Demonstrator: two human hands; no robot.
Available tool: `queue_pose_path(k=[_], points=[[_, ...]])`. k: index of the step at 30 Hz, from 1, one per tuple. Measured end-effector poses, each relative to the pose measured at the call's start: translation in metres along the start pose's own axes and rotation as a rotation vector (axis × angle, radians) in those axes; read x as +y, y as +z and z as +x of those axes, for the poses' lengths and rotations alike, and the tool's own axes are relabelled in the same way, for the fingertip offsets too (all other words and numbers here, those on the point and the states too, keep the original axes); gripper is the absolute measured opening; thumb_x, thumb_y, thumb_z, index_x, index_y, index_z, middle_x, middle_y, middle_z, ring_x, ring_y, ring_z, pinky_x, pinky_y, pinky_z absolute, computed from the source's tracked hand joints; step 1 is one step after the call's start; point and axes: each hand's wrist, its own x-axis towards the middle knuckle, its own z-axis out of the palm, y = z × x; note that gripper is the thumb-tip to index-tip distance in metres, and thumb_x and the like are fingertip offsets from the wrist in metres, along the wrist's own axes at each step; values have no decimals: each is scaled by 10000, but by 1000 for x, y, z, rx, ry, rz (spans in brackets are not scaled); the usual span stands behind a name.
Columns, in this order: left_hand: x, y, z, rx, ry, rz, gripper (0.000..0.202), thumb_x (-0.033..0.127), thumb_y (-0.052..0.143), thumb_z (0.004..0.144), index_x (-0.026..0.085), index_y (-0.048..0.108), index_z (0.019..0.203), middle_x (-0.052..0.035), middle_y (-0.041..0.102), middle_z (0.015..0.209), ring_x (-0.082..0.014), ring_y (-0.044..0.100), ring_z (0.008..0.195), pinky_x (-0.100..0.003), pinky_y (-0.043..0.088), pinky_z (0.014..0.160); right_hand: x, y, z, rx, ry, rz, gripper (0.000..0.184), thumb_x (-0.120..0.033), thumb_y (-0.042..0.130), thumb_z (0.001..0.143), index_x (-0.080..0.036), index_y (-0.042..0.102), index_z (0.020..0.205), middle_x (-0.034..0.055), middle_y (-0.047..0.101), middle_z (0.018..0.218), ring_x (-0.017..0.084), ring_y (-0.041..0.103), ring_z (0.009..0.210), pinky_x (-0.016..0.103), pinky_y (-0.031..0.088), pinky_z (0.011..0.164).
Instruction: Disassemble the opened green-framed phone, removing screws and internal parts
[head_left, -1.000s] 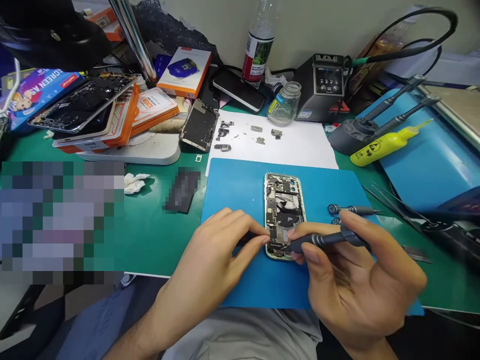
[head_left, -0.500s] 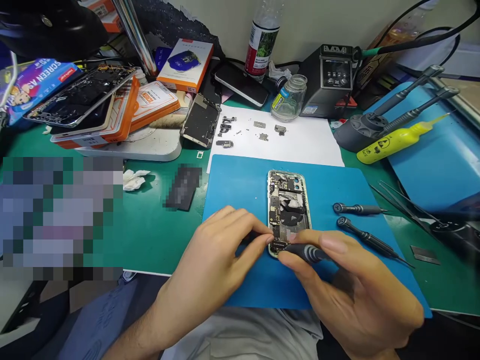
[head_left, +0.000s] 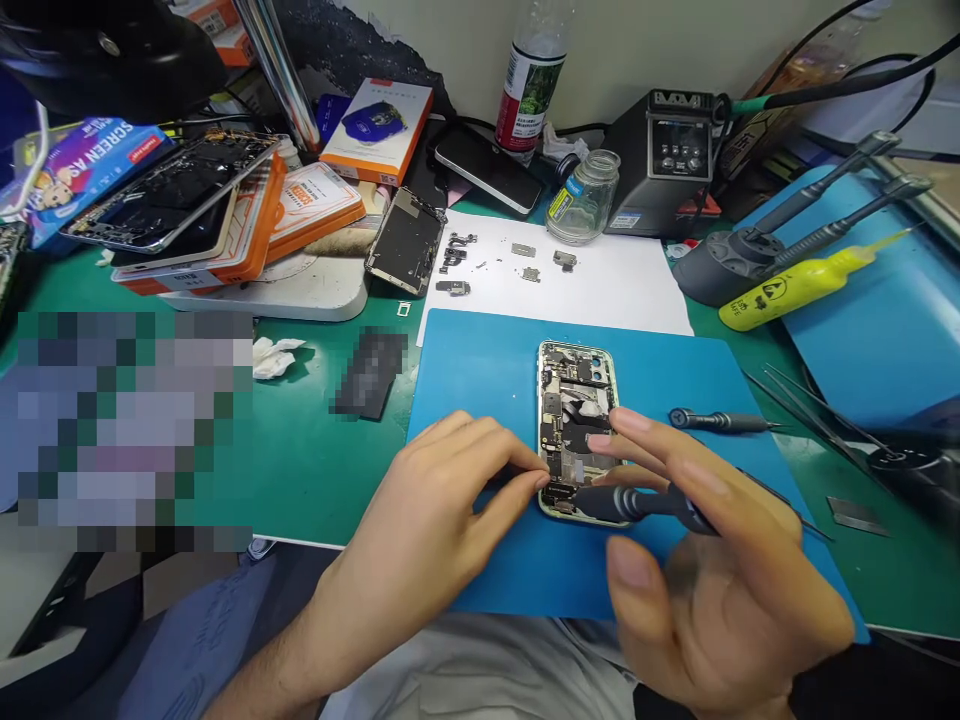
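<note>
An opened phone (head_left: 576,420) with its insides showing lies upright on a blue mat (head_left: 480,380). My left hand (head_left: 442,500) rests on the mat, its fingertips pressed against the phone's lower left edge. My right hand (head_left: 705,560) holds a dark screwdriver (head_left: 630,503) nearly level, with the tip at the phone's bottom end. The fingers of that hand are partly spread over the handle.
A second screwdriver (head_left: 720,422) lies on the mat to the right. Small metal parts (head_left: 517,262) sit on white paper behind. Further back are a glass jar (head_left: 583,198), a soldering station (head_left: 671,160), a yellow bottle (head_left: 795,285), phone screens and orange boxes (head_left: 240,215). Tweezers (head_left: 810,405) lie at the right.
My right hand has loosened its fingers and turned the screwdriver flatter at the phone's bottom end. The left hand has stayed against the phone's edge.
</note>
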Motion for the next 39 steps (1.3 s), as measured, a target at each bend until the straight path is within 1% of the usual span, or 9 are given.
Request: queue_pose_path(k=[6, 10, 13, 17, 21, 24, 27, 32, 39], points=[[-4, 1, 0, -10, 40, 23, 82, 179, 742, 1117, 228, 757, 1053, 30, 813, 1055, -185, 692, 968, -334, 489, 884, -2, 3, 3, 35, 57, 7, 757, -96, 751, 935, -315, 628, 1649, 85, 807, 1366, 291, 833, 1120, 451, 760, 871], [-5, 1, 0, -18, 62, 54, 86, 190, 773, 1099, 230, 785, 1024, 30, 810, 1024, -185, 682, 933, -335, 479, 865, -7, 5, 12, 89, 236, 88, 743, -18, 770, 946, -303, 633, 1618, 38, 836, 1073, 201, 827, 857, 291, 715, 656], [-5, 0, -1, -22, 74, 65, 94, 189, 780, 1092, 251, 831, 1043, 30, 803, 1004, -184, 681, 928, -335, 485, 862, -10, 5, 18, 135, 283, 176, 665, -25, 753, 969, -294, 648, 1568, 40, 841, 1048, 209, 828, 801, 278, 692, 564], [-3, 0, -2, -33, 55, 56, 108, 190, 761, 1104, 260, 833, 1064, 32, 805, 1023, -187, 679, 953, -343, 495, 871, -11, 7, 19, 127, 246, 173, 620, -42, 776, 954, -307, 688, 1508, 31, 843, 1035, 229, 844, 824, 309, 709, 611], [0, -1, -2, -35, 25, 29, 132, 170, 723, 1119, 255, 810, 1070, 40, 812, 1047, -183, 679, 970, -341, 498, 881, -13, 3, 19, 366, 342, 151, 512, -125, 707, 1039, -357, 697, 1495, -7, 757, 926, 185, 768, 772, 351, 700, 720], [1, 0, -2, -5, 12, 1, 144, 181, 704, 1133, 248, 804, 1054, 41, 815, 1039, -179, 678, 954, -337, 498, 877, -18, -7, 22, 235, 533, 130, 353, -252, 686, 1082, -327, 738, 1423, -11, 672, 868, 141, 657, 639, 278, 601, 550], [0, 1, -3, 27, 5, -14, 138, 184, 710, 1132, 245, 801, 1048, 45, 818, 1029, -174, 680, 951, -327, 500, 871, -24, -14, 29, 81, 752, 289, 278, -334, 670, 1093, -322, 744, 1361, -27, 597, 818, 107, 546, 546, 213, 444, 407], [-3, 2, -3, 34, 17, 4, 126, 189, 728, 1125, 242, 797, 1034, 49, 817, 1017, -173, 681, 941, -323, 500, 849, -26, -8, 45, 269, 884, 627, 165, -283, 688, 1072, -352, 682, 1221, -40, 561, 863, 114, 590, 640, 218, 528, 507], [-4, 0, -1, 35, 61, 6, 98, 163, 792, 1080, 234, 789, 1013, 59, 828, 1010, -167, 685, 918, -314, 503, 857, -20, 5, 52, 373, 911, 741, 185, -216, 645, 1072, -333, 658, 1216, -42, 553, 873, 116, 600, 648, 233, 575, 544]])
